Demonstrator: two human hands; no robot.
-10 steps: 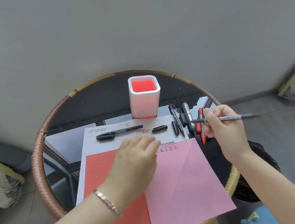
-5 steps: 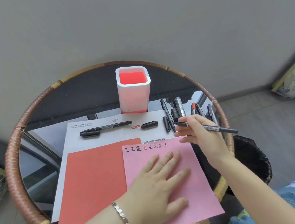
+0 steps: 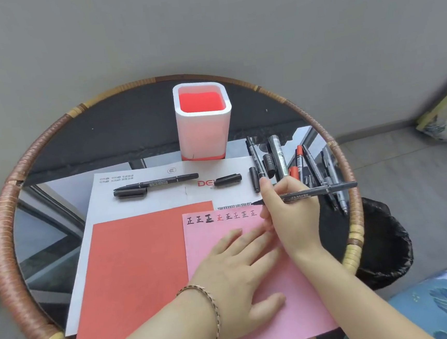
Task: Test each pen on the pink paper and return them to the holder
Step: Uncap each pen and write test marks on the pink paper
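Pink paper [image 3: 254,288] with eight test characters

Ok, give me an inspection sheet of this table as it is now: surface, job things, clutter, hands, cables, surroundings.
Surface: round rattan-rimmed glass table, white sheet, red sheet.
Job things: pink paper with a row of test marks; white-and-red pen holder, no pens in it.
Clutter: uncapped black marker, loose caps, pile of pens at right.
Hands: left hand flat on the pink paper; right hand fingers hold a black pen at the paper's top edge.
Cables: nothing seen.
Surroundings: grey wall, black-lined bin.
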